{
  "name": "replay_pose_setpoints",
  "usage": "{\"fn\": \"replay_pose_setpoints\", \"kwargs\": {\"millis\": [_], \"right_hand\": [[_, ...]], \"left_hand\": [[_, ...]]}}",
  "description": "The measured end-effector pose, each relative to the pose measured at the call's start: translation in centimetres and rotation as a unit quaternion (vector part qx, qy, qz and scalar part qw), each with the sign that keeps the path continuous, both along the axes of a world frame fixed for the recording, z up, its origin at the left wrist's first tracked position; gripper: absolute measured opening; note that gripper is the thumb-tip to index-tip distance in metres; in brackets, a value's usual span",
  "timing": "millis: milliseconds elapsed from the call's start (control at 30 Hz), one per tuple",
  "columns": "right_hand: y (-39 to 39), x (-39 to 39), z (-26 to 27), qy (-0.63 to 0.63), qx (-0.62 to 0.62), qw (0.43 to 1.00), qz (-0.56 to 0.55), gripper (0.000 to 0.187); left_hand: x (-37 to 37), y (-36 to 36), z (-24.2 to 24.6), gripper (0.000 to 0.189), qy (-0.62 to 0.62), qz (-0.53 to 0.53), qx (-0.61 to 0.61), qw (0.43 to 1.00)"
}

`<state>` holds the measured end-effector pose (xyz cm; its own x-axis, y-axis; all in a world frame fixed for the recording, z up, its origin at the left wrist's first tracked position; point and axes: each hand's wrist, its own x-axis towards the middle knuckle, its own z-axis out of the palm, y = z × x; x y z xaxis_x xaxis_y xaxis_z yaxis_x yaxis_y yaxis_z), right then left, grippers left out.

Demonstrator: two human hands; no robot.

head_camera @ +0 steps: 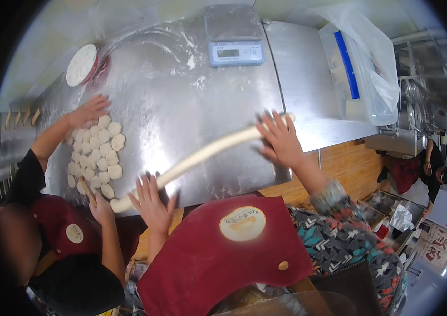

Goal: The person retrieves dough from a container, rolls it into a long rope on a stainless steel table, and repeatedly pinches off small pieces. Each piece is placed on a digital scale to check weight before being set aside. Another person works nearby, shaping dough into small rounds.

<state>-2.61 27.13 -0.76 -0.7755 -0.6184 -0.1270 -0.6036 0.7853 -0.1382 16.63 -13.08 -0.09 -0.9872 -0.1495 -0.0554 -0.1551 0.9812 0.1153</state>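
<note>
A long rope of dough runs slantwise over the steel work table. My left hand lies on the rope near its lower left end, fingers apart. Near the upper right end, my right hand rests on it with spread fingers, slightly blurred. Neither hand is closed round the dough. Left of the rope, many small flattened dough pieces lie close together, beside a co-worker's hands.
At left a co-worker's hand holds a wooden rolling pin; the other is over the dough pieces. Behind stand a bowl of flour and a digital scale. A clear plastic bin is at right. Another person stands farther off.
</note>
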Motion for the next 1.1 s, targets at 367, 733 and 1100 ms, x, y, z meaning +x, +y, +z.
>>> {"fn": "replay_pose_setpoints", "kwargs": {"millis": [367,733,1100], "right_hand": [[-2.3,-13.0,-0.6,-0.026,-0.169,0.985,-0.025,0.052],[0.4,-14.6,2.1,0.036,-0.104,0.994,-0.010,0.018],[-0.3,-13.2,2.0,0.064,-0.165,0.984,0.001,0.040]], "left_hand": [[-0.2,-8.3,0.6,0.065,-0.022,0.026,0.011,0.999],[-0.2,-10.4,6.8,0.028,-0.142,0.127,0.396,0.898],[-2.6,-5.9,5.0,0.052,0.014,0.045,0.292,0.955]]}}
